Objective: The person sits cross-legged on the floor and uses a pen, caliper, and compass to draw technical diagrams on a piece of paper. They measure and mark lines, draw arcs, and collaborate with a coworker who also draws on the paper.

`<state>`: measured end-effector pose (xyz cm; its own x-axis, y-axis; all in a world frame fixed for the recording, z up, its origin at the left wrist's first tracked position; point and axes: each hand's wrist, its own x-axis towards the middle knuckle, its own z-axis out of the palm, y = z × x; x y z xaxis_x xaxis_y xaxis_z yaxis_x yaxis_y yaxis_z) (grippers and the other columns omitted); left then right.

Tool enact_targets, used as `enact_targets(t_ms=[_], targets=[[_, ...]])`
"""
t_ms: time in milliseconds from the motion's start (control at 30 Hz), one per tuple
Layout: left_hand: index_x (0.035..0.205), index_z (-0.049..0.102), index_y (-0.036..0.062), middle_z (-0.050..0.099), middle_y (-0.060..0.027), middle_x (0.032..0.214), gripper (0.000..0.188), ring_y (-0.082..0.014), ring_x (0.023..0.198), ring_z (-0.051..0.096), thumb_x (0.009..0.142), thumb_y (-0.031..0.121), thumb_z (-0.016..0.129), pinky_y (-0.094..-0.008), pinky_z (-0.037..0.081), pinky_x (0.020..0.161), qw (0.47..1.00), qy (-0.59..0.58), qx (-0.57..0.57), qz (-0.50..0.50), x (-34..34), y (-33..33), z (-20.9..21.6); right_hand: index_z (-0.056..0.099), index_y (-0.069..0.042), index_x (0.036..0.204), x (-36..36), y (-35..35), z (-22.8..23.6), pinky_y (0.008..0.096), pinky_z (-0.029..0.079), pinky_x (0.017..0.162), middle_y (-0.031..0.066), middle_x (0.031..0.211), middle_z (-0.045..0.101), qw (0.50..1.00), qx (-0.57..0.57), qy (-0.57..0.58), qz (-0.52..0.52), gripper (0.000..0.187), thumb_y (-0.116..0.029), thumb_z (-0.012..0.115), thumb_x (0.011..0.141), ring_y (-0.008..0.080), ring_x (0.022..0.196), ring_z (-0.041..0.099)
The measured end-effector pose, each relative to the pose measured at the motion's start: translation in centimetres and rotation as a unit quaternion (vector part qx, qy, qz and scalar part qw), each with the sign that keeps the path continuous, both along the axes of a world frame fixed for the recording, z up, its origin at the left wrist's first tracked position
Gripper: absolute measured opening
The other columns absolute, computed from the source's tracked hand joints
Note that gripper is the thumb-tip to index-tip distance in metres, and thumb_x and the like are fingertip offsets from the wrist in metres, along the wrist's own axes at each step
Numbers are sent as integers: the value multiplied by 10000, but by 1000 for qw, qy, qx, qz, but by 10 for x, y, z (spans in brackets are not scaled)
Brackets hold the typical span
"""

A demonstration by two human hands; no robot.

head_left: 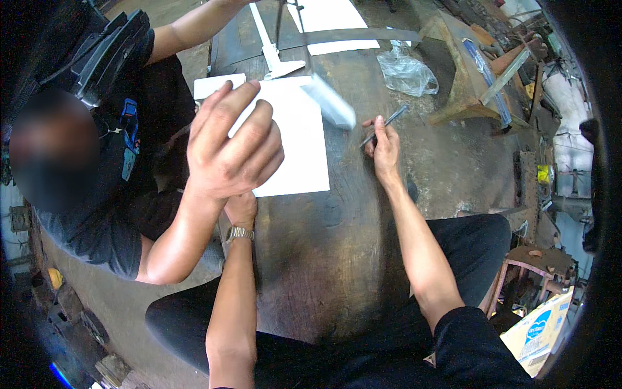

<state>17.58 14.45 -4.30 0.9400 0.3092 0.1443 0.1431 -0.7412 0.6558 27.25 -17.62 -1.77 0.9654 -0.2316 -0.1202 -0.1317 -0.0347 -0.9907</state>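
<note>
My right hand (383, 144) pinches a slim dark pen (396, 115) above the worn table (311, 259). My left hand (241, 209), with a metal-banded watch at its wrist, is at the near left edge of a white paper sheet (298, 155). Its fingers are hidden behind a co-worker's raised hand (236, 142), which covers part of the sheet. Between that hand and my right one is a pale, motion-blurred oblong piece (330, 104) at the sheet's far right corner; its kind is unclear. A large caliper (275, 61) lies beyond the sheet.
A co-worker (97, 175) is close on my left, one arm stretched across the table's far side. A metal strip (369, 35) lies over another sheet (330, 16). A clear plastic bag (407, 71) and an angled metal frame (463, 71) are at the far right.
</note>
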Motion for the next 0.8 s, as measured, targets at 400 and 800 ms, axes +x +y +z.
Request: enact_targets(t_ms=[400, 800], targets=[[1080, 710, 71, 723, -149, 1090, 239, -331, 1050, 665, 947, 195, 555, -492, 499, 929, 875, -4, 472, -106, -3, 14, -29, 628, -108, 1299, 3, 0, -37, 484, 407, 1078, 191, 1372, 617, 851, -463, -208, 138, 318, -70, 585, 986, 363, 1287, 588], [1014, 688, -49, 673, -303, 1042, 247, -449, 1047, 612, 868, 84, 539, -541, 455, 950, 998, -16, 49, 26, 15, -4, -12, 571, -137, 1395, 1, 2, -35, 543, 270, 1194, 166, 1527, 518, 818, -523, -136, 196, 570, 37, 609, 853, 305, 1478, 425]])
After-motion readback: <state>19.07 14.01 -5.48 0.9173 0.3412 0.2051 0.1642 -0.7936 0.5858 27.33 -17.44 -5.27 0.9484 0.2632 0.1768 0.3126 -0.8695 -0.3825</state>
